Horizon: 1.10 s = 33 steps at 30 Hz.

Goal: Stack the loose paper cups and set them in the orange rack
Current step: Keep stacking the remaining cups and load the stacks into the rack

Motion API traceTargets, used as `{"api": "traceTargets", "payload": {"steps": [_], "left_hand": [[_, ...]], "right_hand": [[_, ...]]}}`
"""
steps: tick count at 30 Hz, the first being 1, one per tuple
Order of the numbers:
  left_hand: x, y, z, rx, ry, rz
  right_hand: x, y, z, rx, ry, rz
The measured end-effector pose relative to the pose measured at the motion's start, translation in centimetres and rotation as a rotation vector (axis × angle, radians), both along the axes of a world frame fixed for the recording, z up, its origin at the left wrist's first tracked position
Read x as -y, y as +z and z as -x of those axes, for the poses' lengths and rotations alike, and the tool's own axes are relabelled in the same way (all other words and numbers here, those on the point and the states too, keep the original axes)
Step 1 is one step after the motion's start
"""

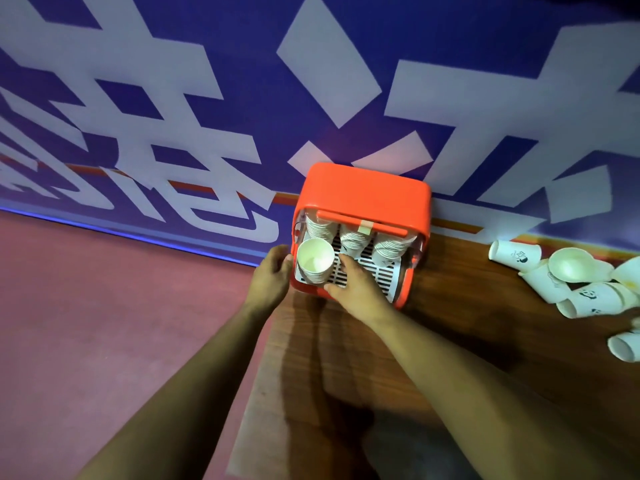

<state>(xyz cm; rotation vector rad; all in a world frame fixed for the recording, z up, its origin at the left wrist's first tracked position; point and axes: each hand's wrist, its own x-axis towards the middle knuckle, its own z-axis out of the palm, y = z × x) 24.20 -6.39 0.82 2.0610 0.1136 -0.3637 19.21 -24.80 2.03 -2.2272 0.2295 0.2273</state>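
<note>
Two hands at the rack, both holding nothing. Left hand (273, 270) sits against the outer left wall of the orange rack (363, 188), fingers relaxed, tips touching the wall just beside the cup stack (316, 260). Right hand (356, 284) lies flat on the white slatted tray (384, 271) inside the rack, fingers straight, index finger next to the stack's right side, thumb along the rack's near rim.

Cup stack: short, nested, standing in the front-left corner of the tray. Long axis near upright, tipped slightly toward the camera; open mouth faces up, white inside visible.

Behind it, under the orange bar (360, 221), three longer rear stacks (353, 237) lean side by side with mouths toward the front; the left one is right behind the short stack. A strip of tape (365, 226) is on the bar.

Rack stands on a wooden table (457, 306), its back against a blue banner (242, 98) with big white characters. Loose cups (585, 289) lie in a jumble at the table's right end, well apart from the rack, mostly on their sides, mouths pointing different ways; one more cup (623, 346) lies nearer, mouth to the left. Reddish floor (104, 306) to the left of the table.
</note>
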Motion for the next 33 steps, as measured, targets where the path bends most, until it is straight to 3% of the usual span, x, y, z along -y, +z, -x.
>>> {"api": "traceTargets", "payload": {"steps": [4, 8, 11, 22, 33], "left_hand": [[-0.5, 0.6, 1.8, -0.016, 0.011, -0.137], [-0.3, -0.1, 5.1, -0.105, -0.173, -0.354], [2.4, 0.0, 7.7, -0.113, -0.253, -0.392], [26.9, 2.9, 14.3, 0.155, -0.615, -0.372], [50.8, 1.3, 19.4, 0.204, -0.832, -0.309]], "right_hand": [[2.6, 0.9, 3.0, -0.014, -0.014, 0.053], [7.7, 1.2, 7.1, -0.065, -0.075, 0.187], [12.4, 1.3, 10.3, -0.136, -0.151, 0.319], [33.2, 2.5, 21.8, -0.188, -0.298, 0.407], [51.3, 1.7, 31.3, -0.147, -0.561, 0.468]]}}
